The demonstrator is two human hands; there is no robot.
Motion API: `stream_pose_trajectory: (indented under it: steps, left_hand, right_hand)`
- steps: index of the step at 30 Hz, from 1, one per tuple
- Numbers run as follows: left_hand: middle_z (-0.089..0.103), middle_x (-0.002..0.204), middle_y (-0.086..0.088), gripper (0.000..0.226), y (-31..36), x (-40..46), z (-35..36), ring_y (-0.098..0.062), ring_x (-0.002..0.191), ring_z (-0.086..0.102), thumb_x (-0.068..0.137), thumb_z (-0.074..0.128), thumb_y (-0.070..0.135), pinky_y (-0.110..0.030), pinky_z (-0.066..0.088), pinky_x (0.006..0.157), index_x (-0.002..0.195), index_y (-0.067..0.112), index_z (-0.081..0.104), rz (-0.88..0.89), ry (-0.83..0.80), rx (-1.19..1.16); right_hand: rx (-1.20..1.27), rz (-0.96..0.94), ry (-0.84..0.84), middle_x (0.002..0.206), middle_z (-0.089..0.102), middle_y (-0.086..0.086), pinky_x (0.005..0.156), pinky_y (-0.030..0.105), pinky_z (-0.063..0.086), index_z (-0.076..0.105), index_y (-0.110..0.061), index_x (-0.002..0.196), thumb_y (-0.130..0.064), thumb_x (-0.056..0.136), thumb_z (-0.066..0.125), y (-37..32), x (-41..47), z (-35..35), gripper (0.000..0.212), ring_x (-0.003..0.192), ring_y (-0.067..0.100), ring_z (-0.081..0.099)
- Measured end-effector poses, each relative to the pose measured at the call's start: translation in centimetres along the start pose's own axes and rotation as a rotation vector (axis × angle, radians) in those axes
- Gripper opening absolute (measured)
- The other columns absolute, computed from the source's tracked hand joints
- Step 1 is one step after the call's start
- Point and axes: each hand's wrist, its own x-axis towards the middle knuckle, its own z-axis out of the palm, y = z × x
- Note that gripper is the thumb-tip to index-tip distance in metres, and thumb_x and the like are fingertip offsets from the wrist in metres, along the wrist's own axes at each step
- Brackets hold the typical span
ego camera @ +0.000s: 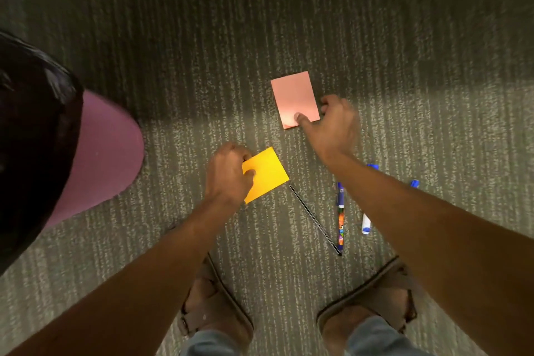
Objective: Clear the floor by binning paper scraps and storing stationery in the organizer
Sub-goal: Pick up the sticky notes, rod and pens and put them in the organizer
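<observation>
1. Our left hand [228, 173] pinches the yellow paper [267, 172] just above the floor [202, 66]; our right hand [332, 121] thumbs the pink paper [294, 98], lying flat.
2. Risk: flat pink sheet slides on carpet, fingers can't get under its edge.
3. Pens [341, 217] lie between our arms.
4. Dark bin [43, 136], far left; contents not visible. No organizer in view.

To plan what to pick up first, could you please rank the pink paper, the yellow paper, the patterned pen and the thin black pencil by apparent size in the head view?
1. pink paper
2. yellow paper, close to the pink and partly hidden by the left hand, so unsure
3. patterned pen
4. thin black pencil, longer but far slimmer
</observation>
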Motion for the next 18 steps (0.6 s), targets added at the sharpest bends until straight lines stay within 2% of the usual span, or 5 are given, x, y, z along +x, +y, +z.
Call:
stream_pose_trajectory:
  steps: [5,9,12,15,18]
  left_hand:
    - [0.065,0.072,-0.002,0.019,0.1,1.2,-1.1,-0.012,0.063,0.054,0.079,0.072,0.007,-0.025,0.047,0.066,0.066,0.018,0.064,-0.237,-0.037,-0.367]
    - [0.059,0.066,-0.003,0.015,0.8,1.2,-3.1,-0.009,0.061,0.051,0.082,0.071,0.005,-0.022,0.041,0.063,0.071,0.012,0.063,-0.381,-0.088,-0.673]
    - [0.068,0.079,-0.008,0.006,1.8,0.8,-4.9,-0.018,0.071,0.060,0.082,0.071,0.009,-0.032,0.048,0.066,0.077,0.012,0.068,-0.548,-0.017,-0.884]
    - [0.072,0.093,-0.007,0.004,3.2,0.2,-6.4,-0.018,0.079,0.066,0.083,0.070,0.009,-0.030,0.052,0.063,0.086,0.011,0.069,-0.658,-0.019,-1.095]
    - [0.073,0.096,0.003,0.011,4.8,0.0,-7.2,-0.012,0.091,0.064,0.081,0.071,0.012,-0.029,0.047,0.072,0.092,0.016,0.070,-0.697,-0.057,-1.184]
  right_hand:
    - [0.089,0.180,-0.106,0.108,0.067,0.008,0.076,0.030,0.047,0.064,-0.015,0.112,-0.034,0.078,0.078,-1.7,0.7,0.2,0.042,0.101,0.026,0.062]
    - [0.523,0.369,-0.227,0.084,0.067,0.001,0.073,0.032,0.055,0.066,-0.014,0.096,-0.017,0.088,0.068,-1.9,0.4,-0.7,0.008,0.082,0.022,0.065]
    - [0.862,0.487,-0.211,0.086,0.067,0.001,0.062,0.023,0.056,0.065,-0.005,0.107,-0.007,0.091,0.063,-2.1,-1.4,-3.9,0.016,0.071,0.014,0.064]
    - [1.228,0.601,-0.256,0.097,0.067,0.008,0.067,0.021,0.058,0.062,-0.004,0.114,0.000,0.090,0.061,-2.4,-4.1,-7.5,0.024,0.076,0.014,0.065]
    - [1.287,0.613,-0.340,0.098,0.068,0.009,0.070,0.021,0.059,0.065,-0.010,0.105,0.001,0.087,0.064,-2.4,-6.6,-9.4,0.021,0.076,0.014,0.066]
